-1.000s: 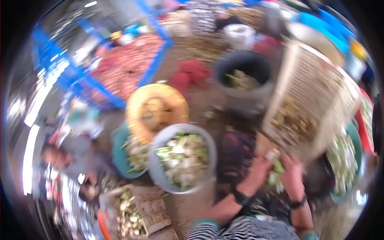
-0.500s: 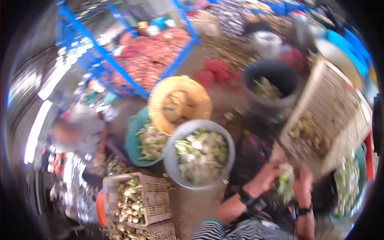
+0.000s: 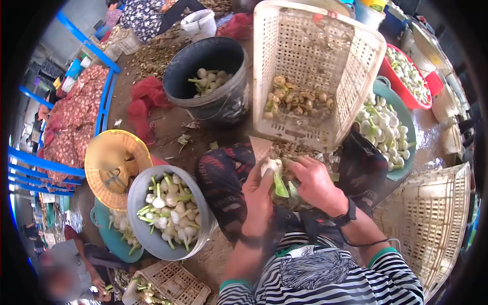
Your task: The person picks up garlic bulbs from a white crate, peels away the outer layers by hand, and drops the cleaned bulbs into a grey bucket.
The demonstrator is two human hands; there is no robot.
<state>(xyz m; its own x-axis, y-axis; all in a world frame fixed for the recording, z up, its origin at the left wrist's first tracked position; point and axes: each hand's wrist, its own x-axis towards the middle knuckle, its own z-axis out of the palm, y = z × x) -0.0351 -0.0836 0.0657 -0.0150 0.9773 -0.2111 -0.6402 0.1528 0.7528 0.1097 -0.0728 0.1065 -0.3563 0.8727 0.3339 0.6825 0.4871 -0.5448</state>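
Note:
My left hand (image 3: 257, 192) is closed on a white garlic bulb (image 3: 275, 165), holding it over my lap. A green leafy strip (image 3: 280, 186) hangs just below the bulb. My right hand (image 3: 316, 184) is close on the bulb's other side, its fingers curled in with the thumb towards the bulb; what lies between them is hidden. Below the hands are loose peelings (image 3: 295, 201). Right in front stands a tilted cream plastic crate (image 3: 264, 66) with yellowish-brown garlic bulbs (image 3: 297, 99) at its lower end.
Left of my legs are a grey bucket (image 3: 134, 195) of trimmed garlic and a straw hat (image 3: 145, 152). A black bucket (image 3: 178, 94) holds more garlic. To the right are a green tub (image 3: 410, 127), a red basin (image 3: 426, 101) and another crate (image 3: 457, 203). A person (image 3: 76, 264) sits lower left.
My view has swung to the right and steadied, so the crate now lies straight ahead and the buckets sit further left. My hands are still together around garlic.

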